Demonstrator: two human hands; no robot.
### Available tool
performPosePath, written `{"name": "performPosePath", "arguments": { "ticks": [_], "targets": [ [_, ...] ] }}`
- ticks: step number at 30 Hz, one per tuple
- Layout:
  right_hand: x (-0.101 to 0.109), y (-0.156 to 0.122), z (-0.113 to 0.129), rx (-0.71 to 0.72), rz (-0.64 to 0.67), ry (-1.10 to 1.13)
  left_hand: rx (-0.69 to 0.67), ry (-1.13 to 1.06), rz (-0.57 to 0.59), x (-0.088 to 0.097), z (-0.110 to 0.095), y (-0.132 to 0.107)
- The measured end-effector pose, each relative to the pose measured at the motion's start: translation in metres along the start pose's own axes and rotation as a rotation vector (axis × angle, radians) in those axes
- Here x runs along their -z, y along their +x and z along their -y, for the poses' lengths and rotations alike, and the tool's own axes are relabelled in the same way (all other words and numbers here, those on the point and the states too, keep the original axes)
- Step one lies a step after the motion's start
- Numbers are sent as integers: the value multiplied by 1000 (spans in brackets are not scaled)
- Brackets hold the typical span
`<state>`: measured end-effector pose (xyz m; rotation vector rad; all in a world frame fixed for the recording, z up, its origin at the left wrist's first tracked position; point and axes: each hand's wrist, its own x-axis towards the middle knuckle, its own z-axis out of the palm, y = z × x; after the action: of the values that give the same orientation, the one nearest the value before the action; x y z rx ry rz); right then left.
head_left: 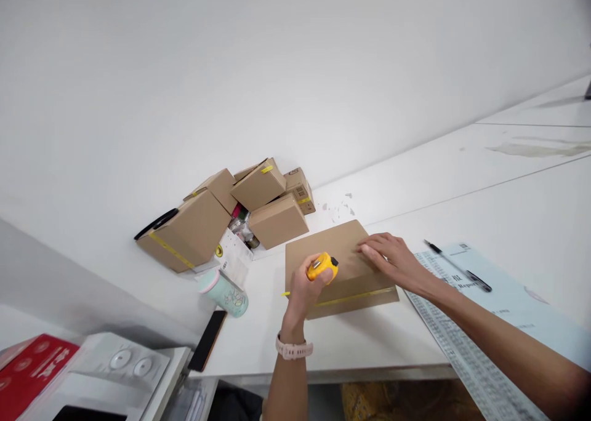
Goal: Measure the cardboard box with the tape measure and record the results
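Observation:
A closed brown cardboard box (330, 242) lies on the white table in front of me. My left hand (305, 288) is closed around a yellow tape measure (322, 267), held over the left part of the box top. On the right side of the top rests my right hand (385, 255), its fingers stretched out and lying on the cardboard. A thin yellow strip (355, 297) runs along the box's near side. At the left edge a short yellow end (285, 293) sticks out; whether it belongs to the tape measure I cannot tell.
Several cardboard boxes (258, 187) are stacked against the wall at the back left. A mint green tumbler (226, 292) and a dark flat object (207, 341) stand near the left edge. Right of the box lie a pen (455, 264) and pale blue papers (512, 298).

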<state>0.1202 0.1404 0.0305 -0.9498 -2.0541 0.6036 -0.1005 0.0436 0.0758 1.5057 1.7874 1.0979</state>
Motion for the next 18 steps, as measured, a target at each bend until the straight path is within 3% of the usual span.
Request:
{"name": "performPosePath", "arguments": {
  "ticks": [3, 5, 10, 13, 16, 18],
  "targets": [
    [6, 19, 27, -134, 118, 215, -53, -408, 263, 3, -8, 0],
    [4, 25, 39, -242, 169, 312, -47, -575, 342, 3, -13, 6],
    [8, 28, 39, -398, 243, 535, 5, -609, 434, 16, -11, 25],
    [21, 34, 16, -415, 155, 676, 57, -559, 358, 44, 2, 38],
    [30, 41, -18, -434, -58, 574, 129, -510, 239, 86, 27, 47],
    [29, 41, -36, -500, -106, 479, 173, -491, 199, 112, 47, 49]
  ]
}}
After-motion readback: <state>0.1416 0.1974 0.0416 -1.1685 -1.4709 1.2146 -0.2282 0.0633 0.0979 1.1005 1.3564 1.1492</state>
